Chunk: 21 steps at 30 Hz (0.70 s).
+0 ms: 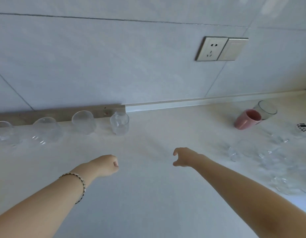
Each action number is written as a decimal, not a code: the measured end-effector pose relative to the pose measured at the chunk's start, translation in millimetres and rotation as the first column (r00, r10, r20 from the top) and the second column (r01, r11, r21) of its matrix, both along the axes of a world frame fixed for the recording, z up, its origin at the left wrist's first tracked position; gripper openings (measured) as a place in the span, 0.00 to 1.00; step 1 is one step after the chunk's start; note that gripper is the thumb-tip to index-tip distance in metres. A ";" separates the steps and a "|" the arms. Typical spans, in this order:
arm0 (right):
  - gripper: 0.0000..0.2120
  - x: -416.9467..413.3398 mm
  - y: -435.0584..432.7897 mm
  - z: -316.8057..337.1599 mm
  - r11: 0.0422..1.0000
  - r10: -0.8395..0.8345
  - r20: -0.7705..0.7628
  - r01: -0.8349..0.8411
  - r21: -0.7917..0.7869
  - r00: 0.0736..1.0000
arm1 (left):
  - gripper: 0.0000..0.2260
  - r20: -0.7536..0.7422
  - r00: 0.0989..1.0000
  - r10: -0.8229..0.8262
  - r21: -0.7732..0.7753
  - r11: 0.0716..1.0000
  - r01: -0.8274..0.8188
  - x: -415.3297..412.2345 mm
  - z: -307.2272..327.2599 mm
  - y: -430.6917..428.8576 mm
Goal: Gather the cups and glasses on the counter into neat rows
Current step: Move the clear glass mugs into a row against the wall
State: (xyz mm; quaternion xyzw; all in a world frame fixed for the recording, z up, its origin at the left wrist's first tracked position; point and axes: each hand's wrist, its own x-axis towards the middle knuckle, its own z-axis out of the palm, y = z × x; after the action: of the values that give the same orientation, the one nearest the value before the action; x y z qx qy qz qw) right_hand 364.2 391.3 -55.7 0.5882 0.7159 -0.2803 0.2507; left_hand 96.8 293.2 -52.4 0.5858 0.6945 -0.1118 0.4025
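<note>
Along the wall four glasses [83,122] are already lined; the pink cup [246,119] and loose glasses [269,157] are left at right. Nothing is held: left hand [105,164] fisted, right hand [184,157] relaxed open. A reach rightward is probably needed next.

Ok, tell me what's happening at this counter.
A person is lining up glassware on the counter. Four clear glasses sit in a row by the wall at left; a pink cup and other glasses sit ungathered at right. Both hands hover empty, the left hand fisted, the right hand loosely open.
</note>
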 end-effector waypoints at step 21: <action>0.39 252.8 75.5 15.6 0.959 0.013 -0.015 -0.008 0.284 1.000 | 0.10 -0.041 0.994 0.101 -0.048 0.994 -0.103 215.1 -12.3 23.5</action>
State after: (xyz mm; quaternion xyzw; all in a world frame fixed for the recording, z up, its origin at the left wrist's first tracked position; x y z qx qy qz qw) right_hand 617.0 466.8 -40.1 0.6120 0.7538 -0.1783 0.1593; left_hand 311.9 316.7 -64.8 0.5371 0.7279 -0.1197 0.4090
